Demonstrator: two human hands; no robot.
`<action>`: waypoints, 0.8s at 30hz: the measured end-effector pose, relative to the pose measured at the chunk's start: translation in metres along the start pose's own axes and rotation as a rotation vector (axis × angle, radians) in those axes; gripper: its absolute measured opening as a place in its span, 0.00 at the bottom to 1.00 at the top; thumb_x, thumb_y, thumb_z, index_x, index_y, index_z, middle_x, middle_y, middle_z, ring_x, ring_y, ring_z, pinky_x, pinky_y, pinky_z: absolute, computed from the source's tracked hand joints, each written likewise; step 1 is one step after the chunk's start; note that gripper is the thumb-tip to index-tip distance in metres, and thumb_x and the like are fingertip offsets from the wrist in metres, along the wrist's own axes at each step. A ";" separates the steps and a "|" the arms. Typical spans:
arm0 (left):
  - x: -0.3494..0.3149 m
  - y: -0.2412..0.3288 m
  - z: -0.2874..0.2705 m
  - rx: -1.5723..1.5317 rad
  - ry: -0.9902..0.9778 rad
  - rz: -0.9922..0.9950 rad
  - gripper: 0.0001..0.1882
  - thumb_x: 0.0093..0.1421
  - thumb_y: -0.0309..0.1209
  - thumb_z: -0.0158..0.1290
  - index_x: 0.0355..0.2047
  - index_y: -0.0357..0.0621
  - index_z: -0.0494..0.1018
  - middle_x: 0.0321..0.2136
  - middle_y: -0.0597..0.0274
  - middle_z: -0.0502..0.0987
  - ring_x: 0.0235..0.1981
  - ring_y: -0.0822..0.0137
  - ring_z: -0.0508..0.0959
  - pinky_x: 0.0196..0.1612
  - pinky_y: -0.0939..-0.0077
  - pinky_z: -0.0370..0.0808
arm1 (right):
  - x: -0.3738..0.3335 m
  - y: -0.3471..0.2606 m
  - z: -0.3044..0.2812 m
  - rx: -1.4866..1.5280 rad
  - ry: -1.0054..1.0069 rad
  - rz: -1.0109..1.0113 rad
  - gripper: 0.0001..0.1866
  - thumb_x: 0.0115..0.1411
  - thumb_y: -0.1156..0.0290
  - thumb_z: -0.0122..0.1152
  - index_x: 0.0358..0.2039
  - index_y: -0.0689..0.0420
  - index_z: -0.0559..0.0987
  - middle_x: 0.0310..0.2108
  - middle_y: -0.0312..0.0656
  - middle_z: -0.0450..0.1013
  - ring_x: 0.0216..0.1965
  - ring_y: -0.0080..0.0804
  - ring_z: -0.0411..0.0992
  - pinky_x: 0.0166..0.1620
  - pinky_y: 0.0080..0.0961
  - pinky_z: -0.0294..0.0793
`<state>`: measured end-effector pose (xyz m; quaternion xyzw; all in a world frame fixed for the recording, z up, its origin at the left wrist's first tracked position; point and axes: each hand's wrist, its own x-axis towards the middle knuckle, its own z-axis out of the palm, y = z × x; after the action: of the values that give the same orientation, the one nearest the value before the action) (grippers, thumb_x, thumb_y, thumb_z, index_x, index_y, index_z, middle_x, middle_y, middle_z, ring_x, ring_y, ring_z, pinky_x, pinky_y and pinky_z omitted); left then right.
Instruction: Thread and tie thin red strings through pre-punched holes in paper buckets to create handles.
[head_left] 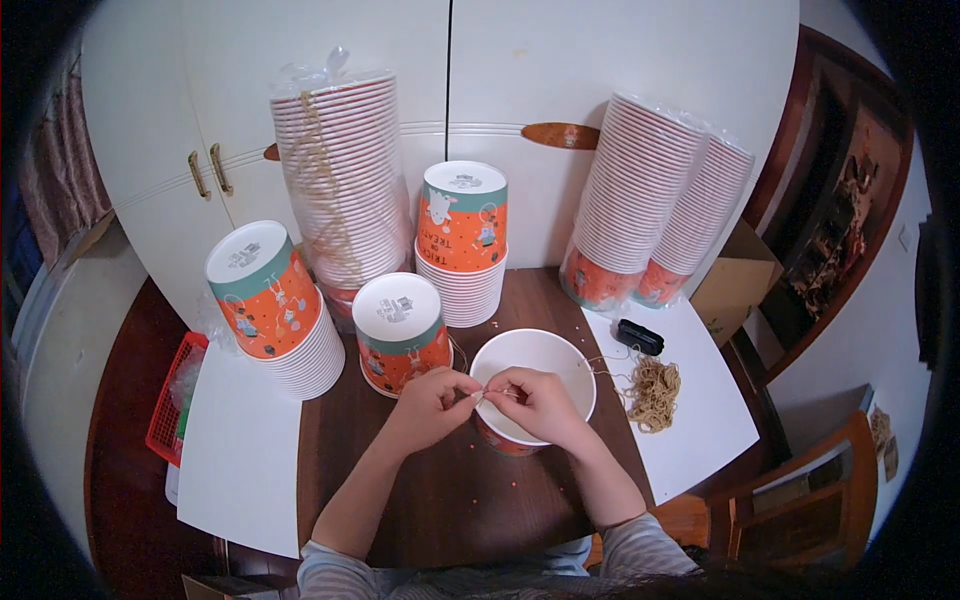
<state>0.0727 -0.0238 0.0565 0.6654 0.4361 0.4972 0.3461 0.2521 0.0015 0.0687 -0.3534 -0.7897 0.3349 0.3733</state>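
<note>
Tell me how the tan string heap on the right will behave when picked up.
The string heap would probably sag limply, since it lies in loose, tangled loops. Its strands look thin, so it is likely light. It may also snag, as loose strands trail toward the open bucket.

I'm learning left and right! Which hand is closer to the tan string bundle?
Right. The right hand is over the open paper bucket, left of the tan string bundle; the left hand is farther left, near the bucket's rim.

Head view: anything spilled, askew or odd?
Yes: tiny reddish bits lie scattered on the brown tabletop, nearer the person than the open paper bucket, like stray scraps. The tan twine right of the bucket is heaped loosely, perhaps tangled.
</note>
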 end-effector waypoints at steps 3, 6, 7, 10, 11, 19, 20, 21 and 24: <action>0.001 -0.003 0.001 0.202 -0.097 0.065 0.08 0.46 0.25 0.57 0.28 0.40 0.73 0.21 0.67 0.69 0.17 0.79 0.63 0.21 0.85 0.61 | 0.000 -0.001 -0.001 0.014 -0.019 0.043 0.06 0.51 0.71 0.58 0.28 0.59 0.76 0.20 0.38 0.71 0.17 0.22 0.66 0.23 0.20 0.66; 0.002 -0.004 0.001 0.268 -0.082 0.131 0.09 0.47 0.27 0.55 0.30 0.40 0.73 0.20 0.64 0.70 0.19 0.77 0.69 0.23 0.82 0.65 | 0.001 -0.001 -0.001 -0.006 -0.010 0.014 0.06 0.51 0.71 0.56 0.29 0.59 0.76 0.20 0.39 0.71 0.18 0.23 0.67 0.24 0.20 0.66; 0.001 -0.002 0.001 0.266 -0.089 0.085 0.08 0.47 0.27 0.55 0.29 0.40 0.73 0.19 0.65 0.70 0.19 0.78 0.68 0.23 0.83 0.65 | 0.001 -0.001 -0.001 -0.004 -0.012 0.013 0.06 0.52 0.71 0.56 0.29 0.59 0.76 0.21 0.40 0.71 0.19 0.24 0.67 0.25 0.20 0.66; 0.001 0.001 0.002 0.169 -0.111 -0.056 0.06 0.48 0.26 0.55 0.27 0.39 0.72 0.16 0.69 0.68 0.18 0.81 0.65 0.21 0.85 0.62 | 0.000 -0.001 -0.002 -0.004 -0.014 0.009 0.06 0.52 0.71 0.56 0.29 0.59 0.76 0.21 0.40 0.71 0.19 0.25 0.67 0.25 0.20 0.67; 0.001 0.002 0.003 0.076 -0.119 -0.151 0.05 0.49 0.25 0.55 0.25 0.38 0.71 0.14 0.73 0.67 0.17 0.83 0.63 0.20 0.86 0.60 | 0.001 -0.001 -0.002 -0.004 -0.016 0.001 0.06 0.52 0.71 0.55 0.29 0.59 0.76 0.22 0.40 0.71 0.20 0.25 0.68 0.26 0.20 0.67; 0.003 -0.012 0.008 -0.192 -0.118 -0.211 0.04 0.51 0.22 0.52 0.27 0.37 0.68 0.22 0.70 0.71 0.24 0.81 0.70 0.28 0.87 0.67 | 0.001 -0.001 -0.004 -0.011 -0.042 0.004 0.06 0.51 0.72 0.55 0.29 0.59 0.75 0.21 0.40 0.71 0.20 0.25 0.69 0.26 0.20 0.68; 0.003 -0.013 0.009 -0.233 -0.126 -0.227 0.04 0.51 0.22 0.51 0.28 0.38 0.68 0.23 0.69 0.72 0.25 0.80 0.71 0.29 0.87 0.68 | 0.001 0.000 -0.004 -0.013 -0.045 -0.005 0.05 0.51 0.72 0.55 0.28 0.59 0.75 0.21 0.40 0.71 0.20 0.25 0.69 0.26 0.20 0.68; 0.003 -0.011 0.009 -0.233 -0.128 -0.228 0.04 0.51 0.22 0.51 0.28 0.38 0.68 0.23 0.69 0.72 0.25 0.80 0.71 0.29 0.87 0.68 | 0.001 0.000 -0.004 -0.013 -0.044 -0.003 0.05 0.51 0.72 0.55 0.28 0.59 0.75 0.21 0.40 0.71 0.20 0.25 0.69 0.26 0.20 0.68; 0.003 -0.010 0.009 -0.251 -0.127 -0.221 0.04 0.51 0.21 0.51 0.27 0.38 0.68 0.24 0.68 0.72 0.26 0.80 0.71 0.30 0.86 0.68 | 0.001 0.000 -0.005 0.018 -0.043 0.013 0.05 0.51 0.72 0.54 0.28 0.59 0.74 0.20 0.39 0.71 0.20 0.25 0.69 0.26 0.20 0.68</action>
<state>0.0789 -0.0170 0.0461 0.5950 0.4184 0.4638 0.5058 0.2554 0.0033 0.0715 -0.3479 -0.7923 0.3517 0.3571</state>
